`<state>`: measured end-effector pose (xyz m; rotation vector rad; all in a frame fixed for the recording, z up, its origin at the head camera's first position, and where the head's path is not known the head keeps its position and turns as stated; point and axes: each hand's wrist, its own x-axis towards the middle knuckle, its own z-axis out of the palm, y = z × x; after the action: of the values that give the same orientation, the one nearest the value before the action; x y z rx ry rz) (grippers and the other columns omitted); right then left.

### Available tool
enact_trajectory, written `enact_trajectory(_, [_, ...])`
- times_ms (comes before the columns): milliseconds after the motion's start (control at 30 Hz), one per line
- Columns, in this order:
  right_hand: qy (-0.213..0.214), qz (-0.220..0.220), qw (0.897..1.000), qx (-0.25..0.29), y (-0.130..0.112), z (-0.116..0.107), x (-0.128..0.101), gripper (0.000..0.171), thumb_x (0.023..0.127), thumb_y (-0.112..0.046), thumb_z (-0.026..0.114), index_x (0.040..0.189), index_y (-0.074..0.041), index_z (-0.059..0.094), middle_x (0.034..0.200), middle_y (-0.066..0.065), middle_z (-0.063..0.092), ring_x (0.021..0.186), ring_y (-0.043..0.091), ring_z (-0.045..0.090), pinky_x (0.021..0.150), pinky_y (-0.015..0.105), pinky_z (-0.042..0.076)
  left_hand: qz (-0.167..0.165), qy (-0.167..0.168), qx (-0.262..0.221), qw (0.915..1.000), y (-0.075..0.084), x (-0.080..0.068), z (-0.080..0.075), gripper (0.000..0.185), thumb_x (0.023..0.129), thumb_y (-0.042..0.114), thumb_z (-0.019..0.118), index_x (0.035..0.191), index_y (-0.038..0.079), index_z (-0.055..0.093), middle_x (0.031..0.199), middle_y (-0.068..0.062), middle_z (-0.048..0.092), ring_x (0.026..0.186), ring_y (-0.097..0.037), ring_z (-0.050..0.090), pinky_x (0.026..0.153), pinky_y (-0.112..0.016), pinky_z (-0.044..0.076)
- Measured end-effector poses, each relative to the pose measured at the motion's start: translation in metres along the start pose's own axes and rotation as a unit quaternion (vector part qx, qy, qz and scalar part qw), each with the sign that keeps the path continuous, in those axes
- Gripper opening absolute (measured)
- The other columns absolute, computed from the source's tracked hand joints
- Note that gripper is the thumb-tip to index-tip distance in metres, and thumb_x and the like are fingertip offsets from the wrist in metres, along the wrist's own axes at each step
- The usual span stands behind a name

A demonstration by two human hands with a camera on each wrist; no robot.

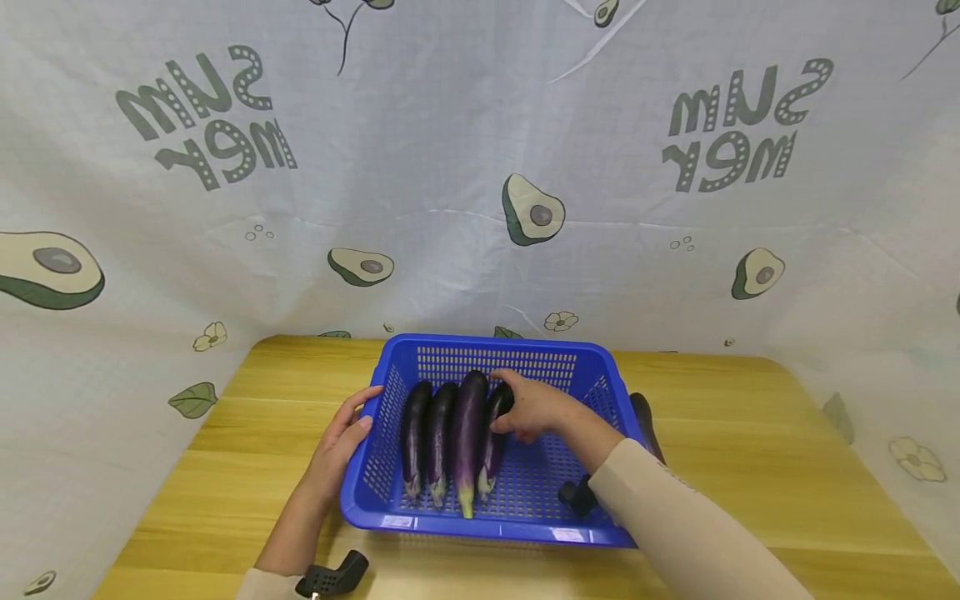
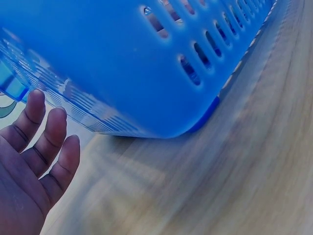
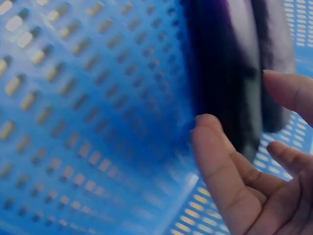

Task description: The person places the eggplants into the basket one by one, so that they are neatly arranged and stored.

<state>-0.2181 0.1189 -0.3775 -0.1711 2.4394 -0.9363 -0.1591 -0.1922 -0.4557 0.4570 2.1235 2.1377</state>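
Observation:
Several dark purple eggplants (image 1: 467,442) lie side by side in a blue plastic basket (image 1: 495,529), stalk ends toward me. My right hand (image 1: 536,406) reaches in from the right and holds the rightmost eggplant (image 1: 492,454) by its rounded far end, thumb on one side and fingers on the other. In the right wrist view, this eggplant (image 3: 227,83) sits between the spread fingertips. My left hand (image 1: 335,450) rests against the basket's left rim, its fingers loosely extended. The left wrist view shows these fingers (image 2: 51,137) beside the slotted basket wall (image 2: 122,63).
Another eggplant (image 1: 647,425) lies outside the basket, along its right side. The basket stands on a wooden table (image 1: 225,467). Behind the table hangs a white curtain (image 1: 450,167) printed with avocados. Each wrist carries a black camera mount (image 1: 333,575).

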Motion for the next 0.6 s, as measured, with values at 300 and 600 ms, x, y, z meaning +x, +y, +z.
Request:
enact_trajectory(300, [0.028, -0.032, 0.998, -0.045, -0.009, -0.029, -0.017, 0.080, 0.092, -0.023, 0.075, 0.159, -0.019, 0.032, 0.077, 0.011, 0.068, 0.064, 0.021, 0.064, 0.062, 0.035, 0.058, -0.002, -0.003, -0.002, 1.0000, 0.001, 0.000, 0.000, 0.047, 0.109, 0.022, 0.034, 0.155, 0.016, 0.031, 0.148, -0.032, 0.038, 0.114, -0.038, 0.061, 0.083, -0.042, 0.064])
enact_trajectory(600, [0.086, -0.081, 0.993, -0.016, 0.000, -0.081, -0.068, 0.070, 0.098, -0.033, 0.067, 0.157, -0.014, 0.034, 0.113, 0.019, 0.070, 0.088, 0.022, 0.068, 0.078, 0.038, 0.061, 0.000, -0.009, -0.015, 0.9998, 0.001, 0.000, 0.000, 0.045, 0.109, 0.022, 0.034, 0.154, 0.018, 0.032, 0.143, -0.032, 0.038, 0.109, -0.028, 0.065, 0.082, -0.040, 0.063])
